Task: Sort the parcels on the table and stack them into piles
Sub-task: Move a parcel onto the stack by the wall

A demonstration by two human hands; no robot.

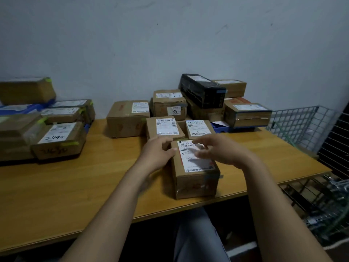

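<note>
**Both hands at the front parcel, piles left and right**

Far left: a pile of brown parcels (56,129) with green tape, stacked in layers; the front one carries a white label with handwritten digits. One more brown box (26,90) sits on top at the back, tilted. Blue edges show between the layers.

Wooden table (75,182), bare between the left pile and the centre.

Centre back: a single brown carton (126,119) against the wall, a taller carton (169,104) marked "40" just right of it. In front of these, two small labelled boxes (165,127) side by side, touching.

Left hand (156,153) rests against the left top edge of the front parcel (194,171), fingers curled loosely, thumb on the box's side; not a full grasp. The parcel stands near the table's front edge, label up, touching the small boxes behind.

Right hand (219,150) hovers above the parcel's label, fingers spread and open, motion-blurred; contact cannot be told.

Right back: a black-wrapped box (202,89) lies tilted across brown cartons, a striped-tape carton (247,115) beside them. Far right: a wire mesh basket (300,125).
</note>
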